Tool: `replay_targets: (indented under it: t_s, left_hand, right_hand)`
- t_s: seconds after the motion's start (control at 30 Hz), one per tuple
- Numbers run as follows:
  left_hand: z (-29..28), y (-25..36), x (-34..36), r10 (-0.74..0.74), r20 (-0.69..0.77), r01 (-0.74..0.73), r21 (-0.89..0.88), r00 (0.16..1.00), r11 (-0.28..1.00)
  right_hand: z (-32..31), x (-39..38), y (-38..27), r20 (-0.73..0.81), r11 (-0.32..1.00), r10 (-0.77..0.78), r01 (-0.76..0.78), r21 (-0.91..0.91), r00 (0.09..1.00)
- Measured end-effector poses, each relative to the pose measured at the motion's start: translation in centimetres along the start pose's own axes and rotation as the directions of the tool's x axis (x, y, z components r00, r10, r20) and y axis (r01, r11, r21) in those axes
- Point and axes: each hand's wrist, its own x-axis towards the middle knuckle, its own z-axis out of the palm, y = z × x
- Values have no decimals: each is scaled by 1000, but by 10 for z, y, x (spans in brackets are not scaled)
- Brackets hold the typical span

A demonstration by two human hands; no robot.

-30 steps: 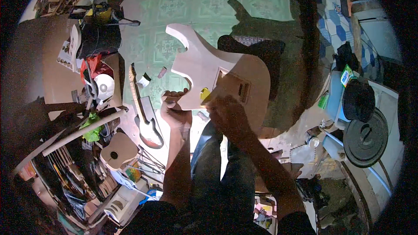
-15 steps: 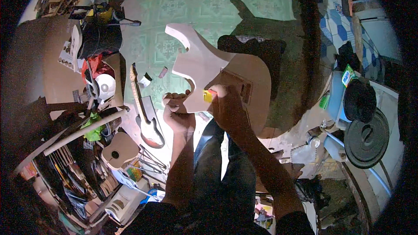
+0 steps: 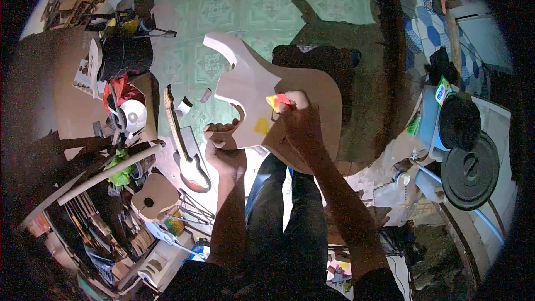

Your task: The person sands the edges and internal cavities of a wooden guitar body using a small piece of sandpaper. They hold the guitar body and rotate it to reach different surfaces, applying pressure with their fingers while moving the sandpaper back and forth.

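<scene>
A pale, unfinished electric guitar body (image 3: 253, 75) is held up in front of me, tilted, its long horn toward the upper left. My left hand (image 3: 224, 147) grips its lower left edge beside the cutaway. A yellow patch (image 3: 262, 126) shows on the face near that edge. My right hand (image 3: 298, 117) is closed on a small red-and-yellow piece (image 3: 277, 102), over the middle of the body. What the piece is made of is too small to tell. My right hand hides part of the routed cavities.
A small sunburst guitar (image 3: 186, 159) lies to the left on the floor. Further left are an acoustic guitar body (image 3: 156, 196), a white round object (image 3: 132, 114) and wooden pieces. At the right are a dark round lid (image 3: 472, 173) and a blue container (image 3: 429, 120). Green patterned tiles (image 3: 267, 5) lie ahead.
My right hand has moved up and to the right with the red-and-yellow piece, uncovering the yellow patch. The guitar body has shifted slightly left; my left hand still grips it.
</scene>
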Motion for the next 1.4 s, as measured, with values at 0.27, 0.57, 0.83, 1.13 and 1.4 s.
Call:
replay_targets:
  t_s: [0.27, 0.57, 0.83, 1.13, 1.4]
  left_hand:
    - [11, -4, -4, 8, 6, -8, 5, 1000, 1000]
    - [17, 0, -7, -22, -54, 24, 40, 998, 999]
    - [22, -2, -7, 7, 51, -8, 20, 999, 1000]
    - [-5, -2, 1, -37, 1, 37, 0, 999, 999]
    - [-16, 2, 4, -51, -74, 51, 4, 996, 999]
  right_hand:
    - [28, -5, 32, -40, 801, -540, 499, -331, 841]
    - [-13, 14, -4, 65, 993, -109, 105, 61, 992]
    - [8, 5, -1, -107, 915, -396, 402, 44, 912]
    - [-16, -17, 10, 99, 984, -177, 175, 36, 979]
    - [-16, -6, 15, -92, 978, 83, -63, 198, 992]
